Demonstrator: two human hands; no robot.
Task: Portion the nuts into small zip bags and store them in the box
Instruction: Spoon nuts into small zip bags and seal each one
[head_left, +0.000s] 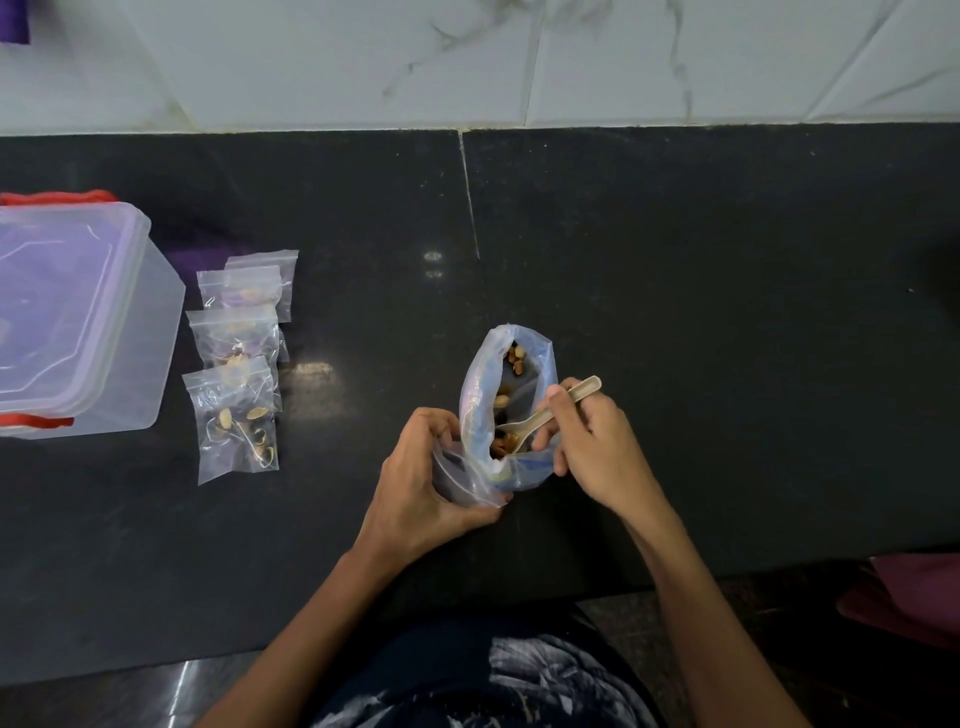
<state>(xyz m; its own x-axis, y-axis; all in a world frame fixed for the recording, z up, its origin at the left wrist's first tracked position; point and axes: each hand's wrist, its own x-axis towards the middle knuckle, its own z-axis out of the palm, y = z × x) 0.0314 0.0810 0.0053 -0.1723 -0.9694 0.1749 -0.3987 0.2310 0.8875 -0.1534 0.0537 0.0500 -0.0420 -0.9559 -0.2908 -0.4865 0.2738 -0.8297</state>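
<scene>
- Fingers (545, 402) of right hand (592, 441) pinched round a pale little spoon (550, 413), handle poking out up and to the right past the knuckles, bowl dipped down inside the big bag's mouth.
- Left hand (421, 478) curled round a small clear zip bag (467, 480), thumb and fingers gripping it, pressed right up against the near left side of the big bag (540, 364).
- Both forearms coming in from the bottom edge, wrists angled toward each other, meeting at the bags about mid-bench (675, 260).
- Nuts (514, 356) sitting loose in the big bluish plastic bag, mouth held wide open, a few more right by the spoon bowl.
- Off to the left, well apart from the hands: filled zip bags (236, 415) lying in an overlapping row on the bench, nearest one clearly showing nuts.
- Just left of those, clear plastic box (156, 332) with a purplish lid (62, 306) on top, red clips at two edges, cut off by the left edge.
- Hard to make out: whether anything's actually in the spoon bowl, and whether the small bag's mouth is open, since the left hand covers most of it.
- Farther zip bags stacked on each other, contents blurry, count not certain.
- Purple patch behind the bags, can't tell what.
</scene>
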